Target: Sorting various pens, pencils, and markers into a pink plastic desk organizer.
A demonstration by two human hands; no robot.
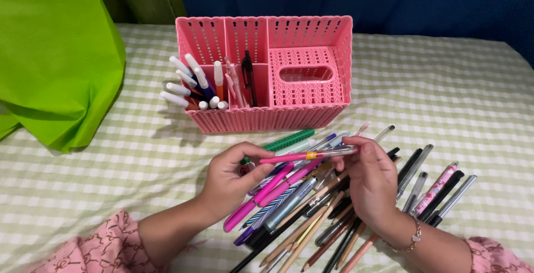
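My left hand (231,178) and my right hand (371,179) hold a pink pen with a clear barrel (309,155) level between them, the left at its pink end, the right at its clear end. Under the hands lies a heap of pens and pencils (300,206) on the checked cloth. Behind it stands a pink slotted organizer (267,73) with white-capped markers (189,84) leaning in its left compartment and a dark pen (248,75) in the narrow middle one.
A green fabric bag (55,56) lies at the left. More dark and patterned pens (439,192) are spread at the right. The green-and-white checked cloth (445,95) covers the surface; a dark blue wall stands behind.
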